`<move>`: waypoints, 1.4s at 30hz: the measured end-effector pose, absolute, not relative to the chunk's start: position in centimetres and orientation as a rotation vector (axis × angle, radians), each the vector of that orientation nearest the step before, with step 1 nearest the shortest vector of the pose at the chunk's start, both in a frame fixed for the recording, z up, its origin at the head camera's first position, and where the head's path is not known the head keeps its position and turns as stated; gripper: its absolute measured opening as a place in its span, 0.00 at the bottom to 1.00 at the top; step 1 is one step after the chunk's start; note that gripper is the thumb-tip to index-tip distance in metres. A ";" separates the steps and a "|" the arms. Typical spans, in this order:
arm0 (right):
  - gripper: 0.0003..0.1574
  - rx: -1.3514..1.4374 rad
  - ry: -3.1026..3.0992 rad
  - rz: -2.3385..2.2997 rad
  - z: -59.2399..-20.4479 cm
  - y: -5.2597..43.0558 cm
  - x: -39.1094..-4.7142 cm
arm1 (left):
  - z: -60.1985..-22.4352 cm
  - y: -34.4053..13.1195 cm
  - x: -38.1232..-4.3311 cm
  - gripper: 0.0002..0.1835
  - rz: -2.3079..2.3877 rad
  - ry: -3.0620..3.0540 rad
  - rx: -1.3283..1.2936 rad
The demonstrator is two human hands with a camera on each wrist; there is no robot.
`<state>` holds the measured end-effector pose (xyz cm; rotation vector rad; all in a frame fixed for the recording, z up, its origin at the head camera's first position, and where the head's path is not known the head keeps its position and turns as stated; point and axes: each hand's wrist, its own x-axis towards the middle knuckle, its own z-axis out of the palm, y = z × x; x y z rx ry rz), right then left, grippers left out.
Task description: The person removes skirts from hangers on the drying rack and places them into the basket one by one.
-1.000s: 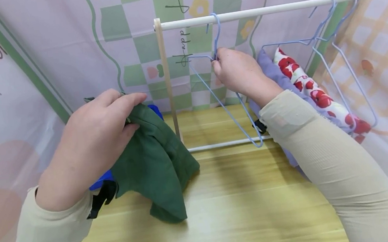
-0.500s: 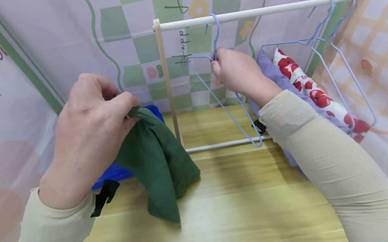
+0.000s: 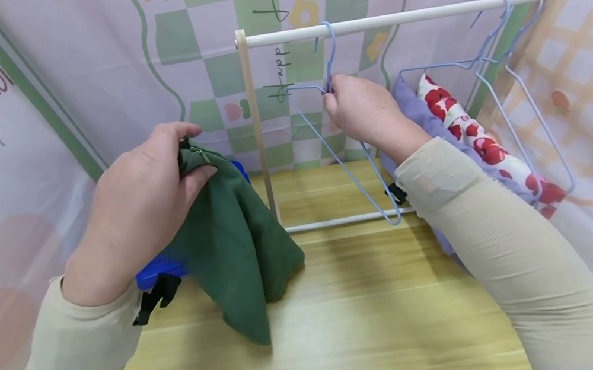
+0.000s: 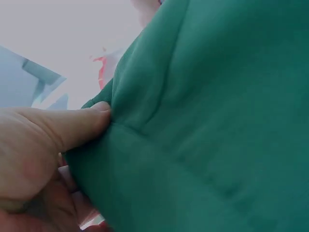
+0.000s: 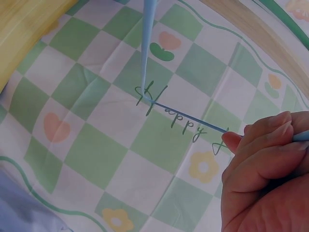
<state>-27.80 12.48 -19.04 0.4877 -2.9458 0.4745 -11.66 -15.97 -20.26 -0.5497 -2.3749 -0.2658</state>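
Note:
In the head view a dark green cloth with a small zip [image 3: 231, 233] at its top edge drapes down over the wooden tabletop. My left hand [image 3: 132, 207] pinches that top edge, thumb on the near side. The left wrist view shows the thumb pressing the cloth [image 4: 193, 130], while the other fingers lie partly behind it. My right hand [image 3: 366, 107] grips a light blue clothes hanger [image 3: 396, 221] just below its hook. That hook sits over the white rail, and the hanger's triangle hangs with nothing on it.
A clothes rack has a white rail [image 3: 398, 18] and a wooden post [image 3: 254, 117]. Two more blue hangers [image 3: 503, 105] hang at its right, beside lilac cloth [image 3: 409, 102] and red-flowered white cloth [image 3: 491, 148]. A blue basket [image 3: 160, 269] is partly hidden behind the green cloth.
My left hand shifts its hold on the green cloth, its fingers curling and then extending, so the zipped edge now shows. The cloth's lower corner swings slightly left. The right hand stays put.

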 end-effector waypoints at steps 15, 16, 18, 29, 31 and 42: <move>0.24 0.487 -2.946 0.467 -19.2 12.7 -27.9 | -21.1 -15.1 -12.0 0.11 -0.320 -2.330 -0.470; 0.24 0.488 -2.947 0.468 -19.2 12.7 -27.9 | -21.2 -15.1 -12.0 0.12 -0.297 -2.318 -0.458; 0.24 0.488 -2.949 0.470 -19.2 12.7 -27.8 | -21.4 -15.0 -12.2 0.13 -0.249 -2.279 -0.432; 0.24 0.493 -2.950 0.474 -19.1 12.7 -27.8 | -22.3 -15.0 -13.5 0.15 -0.117 -2.057 -0.371; 0.24 0.493 -2.950 0.474 -19.1 12.7 -27.8 | -22.3 -15.1 -13.6 0.14 -0.108 -2.054 -0.395; 0.25 0.497 -2.945 0.460 -19.1 12.6 -27.8 | -21.0 -15.7 -13.5 0.26 -0.318 -2.335 -0.470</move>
